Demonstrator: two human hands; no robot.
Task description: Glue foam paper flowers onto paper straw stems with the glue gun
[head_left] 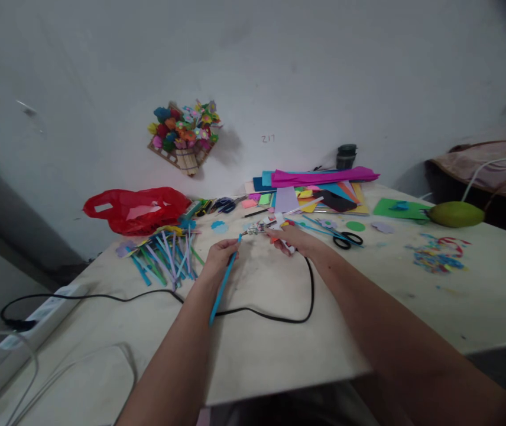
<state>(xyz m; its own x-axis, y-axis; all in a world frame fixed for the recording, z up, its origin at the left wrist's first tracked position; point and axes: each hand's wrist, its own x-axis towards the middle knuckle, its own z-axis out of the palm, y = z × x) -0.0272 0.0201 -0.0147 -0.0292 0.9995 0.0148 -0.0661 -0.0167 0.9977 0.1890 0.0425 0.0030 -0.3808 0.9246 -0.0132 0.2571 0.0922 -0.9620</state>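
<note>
My left hand point(221, 254) is closed around a blue paper stick point(223, 287), which slants with its top end up and its lower end toward me. In my right hand point(294, 236) is a white glue gun point(276, 221) with an orange trigger, its handle partly covered by my fingers. The gun's metal nozzle points left and meets or nearly meets the top of the stick; I cannot tell if they touch. A black cord point(275, 318) loops from the gun across the table, passing under my left forearm.
Left lie a pile of coloured paper sticks point(168, 260), a red plastic bag point(140, 207) and a power strip point(51, 310). Coloured sheets point(286, 200) are stacked at the back. Black-handled scissors point(347, 239), paper scraps point(439, 255) and a green fruit-like object point(456, 214) lie right.
</note>
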